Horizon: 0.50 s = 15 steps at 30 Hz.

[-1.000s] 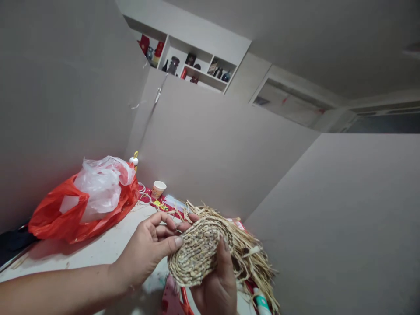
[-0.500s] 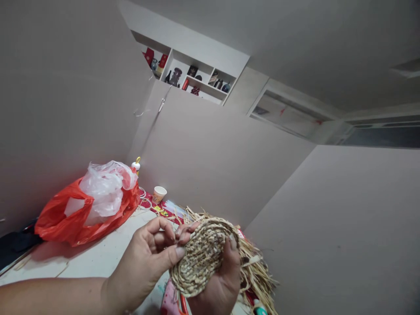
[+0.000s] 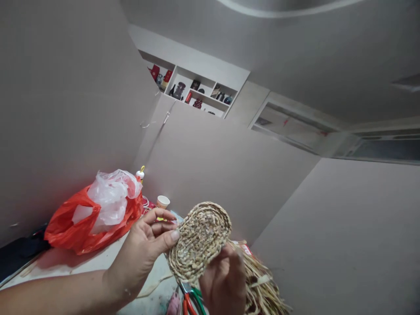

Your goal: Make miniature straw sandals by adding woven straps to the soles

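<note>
An oval mat (image 3: 200,240) coiled from straw cord is held up in front of me, its flat face tilted toward the camera. My left hand (image 3: 144,249) pinches the mat's left edge, thumb in front. At the lower right edge is my right hand (image 3: 226,278), curled and slightly blurred, with its fingertips against the rim; part of its grip is hidden. Beneath the mat lie pliers (image 3: 190,302) with red and green handles, next to a pink item (image 3: 173,304) I cannot identify. A loose straw strand (image 3: 154,286) trails over the white table (image 3: 95,264).
A red plastic bag (image 3: 70,225) with clear plastic on top stands at the left. Behind it are a white bottle (image 3: 140,175) and a paper cup (image 3: 163,201). Dry straw (image 3: 265,284) is heaped at the right. Wall shelves (image 3: 193,92) hold ornaments.
My right thumb has come off the mat's face, and the right hand now sits at its lower right edge. The mat is raised slightly, and the pliers show more fully. The view has tilted up.
</note>
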Available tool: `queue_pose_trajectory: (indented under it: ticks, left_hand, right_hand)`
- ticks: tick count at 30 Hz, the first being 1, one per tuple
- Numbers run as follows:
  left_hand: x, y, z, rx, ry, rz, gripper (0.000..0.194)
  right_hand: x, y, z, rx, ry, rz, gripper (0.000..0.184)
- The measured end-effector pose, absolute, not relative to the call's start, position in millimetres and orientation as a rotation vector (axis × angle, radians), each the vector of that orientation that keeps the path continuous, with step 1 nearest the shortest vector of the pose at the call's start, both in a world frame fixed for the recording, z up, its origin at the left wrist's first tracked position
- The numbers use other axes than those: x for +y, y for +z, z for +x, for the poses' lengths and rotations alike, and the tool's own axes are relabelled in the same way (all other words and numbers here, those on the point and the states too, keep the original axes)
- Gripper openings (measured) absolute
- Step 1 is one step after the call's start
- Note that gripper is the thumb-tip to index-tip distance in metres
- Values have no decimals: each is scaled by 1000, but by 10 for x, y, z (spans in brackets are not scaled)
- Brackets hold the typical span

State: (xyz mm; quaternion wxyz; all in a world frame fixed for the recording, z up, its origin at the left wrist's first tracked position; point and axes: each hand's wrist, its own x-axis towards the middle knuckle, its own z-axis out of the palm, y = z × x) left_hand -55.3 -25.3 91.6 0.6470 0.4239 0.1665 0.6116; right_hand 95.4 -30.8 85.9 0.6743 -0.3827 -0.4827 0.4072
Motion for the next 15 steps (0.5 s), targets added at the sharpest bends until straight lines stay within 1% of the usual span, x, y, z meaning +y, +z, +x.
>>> queue_pose_trajectory:
  ticks: [3, 6, 8, 11, 15]
  left_hand:
    - [-234, 935, -570, 410, 1505, 1013, 23]
    - [-219, 969, -601, 416, 1494, 1109, 20]
    - [-199, 1004, -641, 433, 1458, 1158, 17]
    - [-157, 1081, -729, 490, 1452, 1212, 20]
    - [-121, 1195, -848, 522, 1506, 1278, 21]
  right_hand:
    - [-283, 911, 1006, -1199, 778, -806, 37]
    - [-297, 1021, 1027, -1359, 651, -835, 27]
    - [-299, 1128, 1026, -1453, 603, -878, 27]
    - [-270, 1288, 996, -1585, 554, -923, 28]
    - [-220, 1381, 919, -1644, 570, -909, 33]
